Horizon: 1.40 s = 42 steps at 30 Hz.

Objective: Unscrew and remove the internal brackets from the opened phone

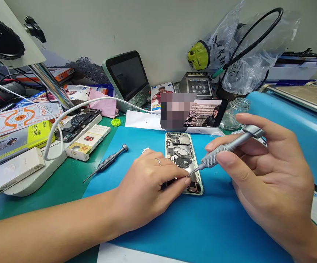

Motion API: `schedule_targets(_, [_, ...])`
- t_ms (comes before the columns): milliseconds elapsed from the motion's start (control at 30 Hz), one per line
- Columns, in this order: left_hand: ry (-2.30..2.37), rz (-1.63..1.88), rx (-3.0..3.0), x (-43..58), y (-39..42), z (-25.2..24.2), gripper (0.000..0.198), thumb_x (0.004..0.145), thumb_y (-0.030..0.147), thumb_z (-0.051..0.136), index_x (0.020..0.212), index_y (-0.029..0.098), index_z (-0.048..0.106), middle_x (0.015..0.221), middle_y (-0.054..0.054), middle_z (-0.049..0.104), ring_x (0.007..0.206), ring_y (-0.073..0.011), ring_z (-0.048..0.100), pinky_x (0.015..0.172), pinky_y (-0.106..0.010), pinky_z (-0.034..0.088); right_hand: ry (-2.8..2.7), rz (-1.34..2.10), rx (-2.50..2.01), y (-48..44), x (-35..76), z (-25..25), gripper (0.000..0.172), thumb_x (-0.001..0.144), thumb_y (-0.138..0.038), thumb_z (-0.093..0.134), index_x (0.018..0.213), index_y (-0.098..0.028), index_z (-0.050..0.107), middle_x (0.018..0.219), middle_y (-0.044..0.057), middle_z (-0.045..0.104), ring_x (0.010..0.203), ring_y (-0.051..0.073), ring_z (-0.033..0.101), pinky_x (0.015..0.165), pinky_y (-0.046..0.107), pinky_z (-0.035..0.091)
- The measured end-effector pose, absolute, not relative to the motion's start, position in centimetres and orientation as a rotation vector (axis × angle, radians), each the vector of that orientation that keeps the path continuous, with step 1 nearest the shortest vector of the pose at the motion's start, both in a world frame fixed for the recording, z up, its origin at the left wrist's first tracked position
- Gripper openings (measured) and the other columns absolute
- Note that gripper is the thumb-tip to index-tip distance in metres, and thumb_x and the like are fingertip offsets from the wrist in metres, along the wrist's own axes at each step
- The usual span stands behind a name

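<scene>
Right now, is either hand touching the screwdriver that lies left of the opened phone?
No: the lying screwdriver sits apart from the left hand, and the right hand grips a second screwdriver.

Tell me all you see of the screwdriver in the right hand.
The screwdriver is slim, grey and metallic-looking, with a finely textured grip, a wider cap at its back end and a thin shaft. It slants down and leftward over the opened phone. The right hand holds it, thumb against the grip, index finger by the cap. Its tip is beside the left hand; what it touches is unclear.
</scene>
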<state>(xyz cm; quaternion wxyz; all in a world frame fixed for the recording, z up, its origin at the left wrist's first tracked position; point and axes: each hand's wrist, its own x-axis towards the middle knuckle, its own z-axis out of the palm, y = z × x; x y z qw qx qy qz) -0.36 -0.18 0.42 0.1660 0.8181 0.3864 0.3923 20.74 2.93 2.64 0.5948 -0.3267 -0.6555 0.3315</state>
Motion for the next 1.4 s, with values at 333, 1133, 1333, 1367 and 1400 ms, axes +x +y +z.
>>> schedule_targets(333, [1.088, 1.136, 2.329, -0.34, 0.11, 0.36, 0.012, 0.106, 0.02, 0.071, 0.098, 0.02, 0.081, 0.086, 0.005, 0.08, 0.079, -0.0124, 0.066, 0.076, -0.034, 0.039, -1.559, 0.752, -0.756, 3.36, 21.0, 2.07, 0.047, 0.096, -0.02, 0.082, 0.136, -0.043, 0.072, 0.093, -0.004, 0.08, 0.089, 0.018, 0.081, 0.075, 0.025, 0.073])
schedule_targets(1133, [1.123, 1.092, 2.268, -0.29, -0.13, 0.64, 0.016, 0.106, 0.022, 0.067, 0.097, 0.02, 0.08, 0.086, 0.006, 0.08, 0.076, -0.0116, 0.066, 0.076, -0.035, 0.038, -1.603, 0.67, -0.767, 3.09, 21.44, 2.25, 0.053, 0.095, -0.016, 0.082, 0.138, -0.045, 0.071, 0.092, -0.003, 0.077, 0.091, 0.018, 0.08, 0.071, 0.028, 0.075])
schedule_targets(1333, [1.115, 1.097, 2.284, -0.35, 0.0, 0.63, 0.015, 0.106, 0.021, 0.068, 0.097, 0.02, 0.081, 0.086, 0.005, 0.081, 0.077, -0.0113, 0.067, 0.076, -0.034, 0.039, -1.607, 0.667, -0.764, 3.4, 21.22, 2.09, 0.052, 0.095, -0.019, 0.083, 0.138, -0.045, 0.072, 0.092, -0.003, 0.078, 0.089, 0.018, 0.08, 0.072, 0.027, 0.075])
schedule_targets(1367, [1.117, 1.096, 2.284, -0.37, -0.01, 0.61, 0.015, 0.106, 0.021, 0.068, 0.097, 0.02, 0.081, 0.086, 0.006, 0.081, 0.077, -0.0113, 0.067, 0.076, -0.034, 0.039, -1.601, 0.669, -0.769, 3.41, 21.15, 2.08, 0.051, 0.095, -0.02, 0.084, 0.137, -0.045, 0.072, 0.092, -0.003, 0.078, 0.09, 0.019, 0.08, 0.071, 0.028, 0.075])
schedule_targets(1400, [1.119, 1.096, 2.282, -0.38, -0.02, 0.59, 0.015, 0.106, 0.022, 0.069, 0.098, 0.02, 0.081, 0.087, 0.006, 0.081, 0.077, -0.0114, 0.067, 0.076, -0.035, 0.039, -1.595, 0.671, -0.771, 3.39, 21.1, 2.09, 0.051, 0.095, -0.021, 0.084, 0.137, -0.045, 0.072, 0.092, -0.003, 0.078, 0.09, 0.019, 0.081, 0.07, 0.029, 0.075])
